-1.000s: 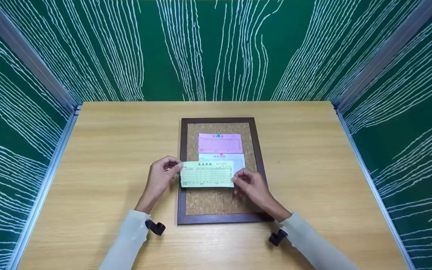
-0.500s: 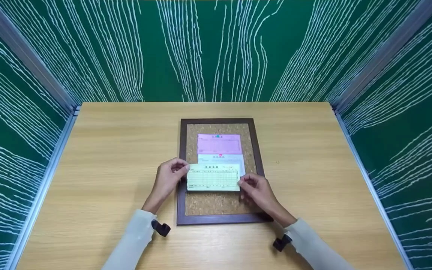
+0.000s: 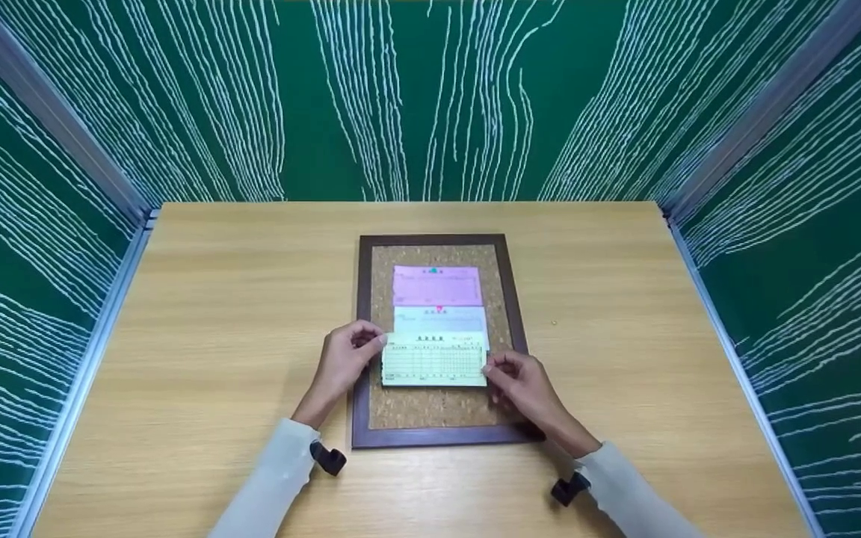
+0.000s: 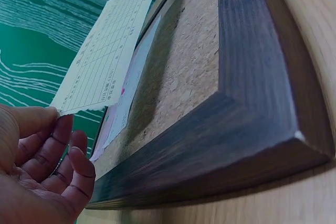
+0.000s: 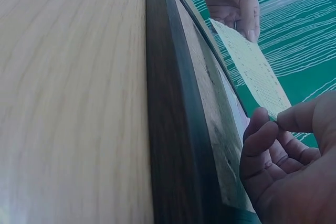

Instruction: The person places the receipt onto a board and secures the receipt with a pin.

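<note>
A pale green printed slip is held slightly above a cork board with a dark wooden frame. My left hand pinches its left edge between thumb and finger. At the opposite edge, my right hand pinches near the lower corner. Behind the slip lies a white printed slip with a red pin at its top; its lower part is covered. Farther up the board is a pink slip with a green pin. In the left wrist view a gap shows between the pale green slip and the cork.
The board lies on a light wooden table. Green walls with wavy white lines enclose the table at the back and both sides. A tiny speck lies right of the board.
Both hands have carried the pale green slip rightward and a little toward me, so it is now nearly in line under the white slip. The board and pinned slips have stayed put.
</note>
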{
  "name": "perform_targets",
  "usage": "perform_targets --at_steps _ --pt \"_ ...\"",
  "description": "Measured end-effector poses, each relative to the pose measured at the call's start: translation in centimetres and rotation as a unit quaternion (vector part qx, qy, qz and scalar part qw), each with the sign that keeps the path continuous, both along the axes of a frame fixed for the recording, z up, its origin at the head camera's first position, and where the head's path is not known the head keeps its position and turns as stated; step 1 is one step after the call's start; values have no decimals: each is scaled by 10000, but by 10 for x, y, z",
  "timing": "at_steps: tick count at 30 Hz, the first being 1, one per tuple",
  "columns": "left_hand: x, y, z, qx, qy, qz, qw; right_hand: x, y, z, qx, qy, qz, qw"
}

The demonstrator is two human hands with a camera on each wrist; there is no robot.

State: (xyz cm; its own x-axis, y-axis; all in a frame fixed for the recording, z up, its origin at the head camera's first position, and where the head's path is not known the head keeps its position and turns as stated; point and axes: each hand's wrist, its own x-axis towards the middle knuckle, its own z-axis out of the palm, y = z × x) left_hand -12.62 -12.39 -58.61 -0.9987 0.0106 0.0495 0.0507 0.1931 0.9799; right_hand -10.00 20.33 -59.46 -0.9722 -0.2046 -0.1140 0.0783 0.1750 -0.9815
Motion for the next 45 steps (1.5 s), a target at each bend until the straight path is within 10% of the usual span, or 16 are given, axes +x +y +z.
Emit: perform_targets --at_steps 45 --pt "3 11 -15 -1398 244 -312 9894 -1 12 -6 1169 140 238 9928"
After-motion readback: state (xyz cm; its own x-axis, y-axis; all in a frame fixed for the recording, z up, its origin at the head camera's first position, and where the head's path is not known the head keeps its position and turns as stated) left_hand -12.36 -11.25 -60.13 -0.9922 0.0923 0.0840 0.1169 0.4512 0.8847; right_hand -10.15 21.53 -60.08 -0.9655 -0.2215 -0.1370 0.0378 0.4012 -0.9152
